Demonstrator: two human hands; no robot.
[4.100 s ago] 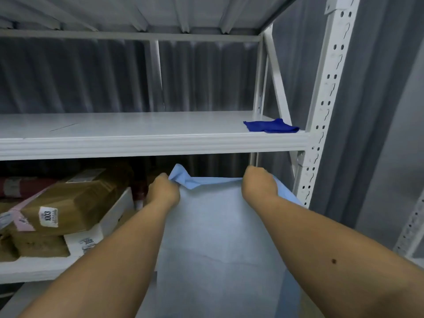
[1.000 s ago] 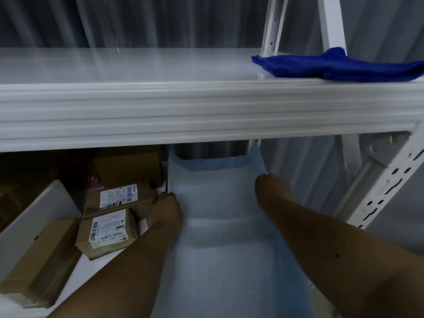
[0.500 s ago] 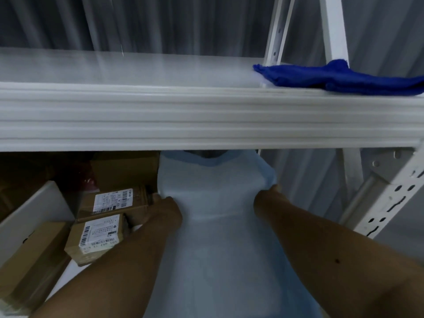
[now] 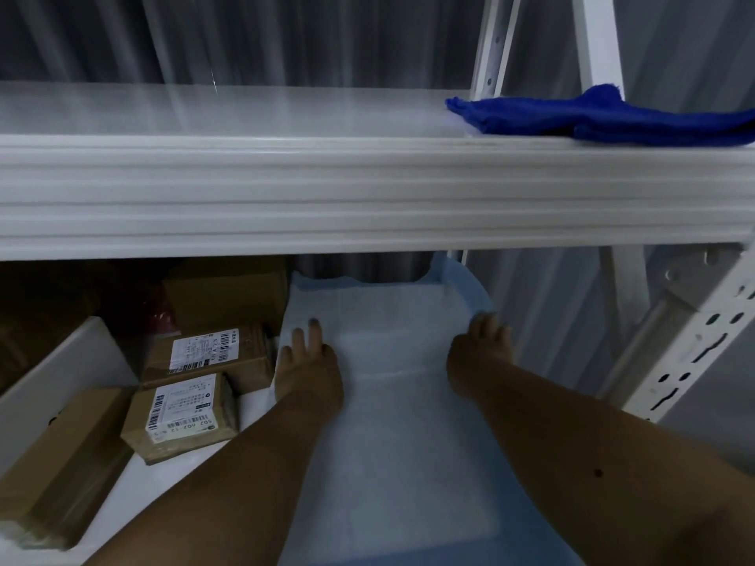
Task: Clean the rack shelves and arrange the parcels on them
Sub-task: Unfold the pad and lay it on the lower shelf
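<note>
A pale blue sheet [image 4: 388, 402] lies spread on the right part of the lower white shelf [image 4: 171, 475]. My left hand [image 4: 308, 369] lies flat on the sheet's left side with fingers stretched forward. My right hand [image 4: 482, 349] presses flat on its right edge. Left of the sheet sit brown cardboard parcels with white labels, one nearer [image 4: 179, 414] and one behind it [image 4: 208, 353]. A dark blue cloth [image 4: 592, 116] lies on the upper shelf [image 4: 286, 112] at the right.
A white box [image 4: 61, 373] and a long brown parcel [image 4: 53, 471] stand at the far left of the lower shelf, with more boxes in the dark behind. The upper shelf's thick front beam [image 4: 367, 189] hangs over my hands. A perforated white upright [image 4: 686, 353] stands at the right.
My hands let go of the sheet's far corners and now lie flat on it with fingers straightened. The sheet has settled down onto the lower shelf.
</note>
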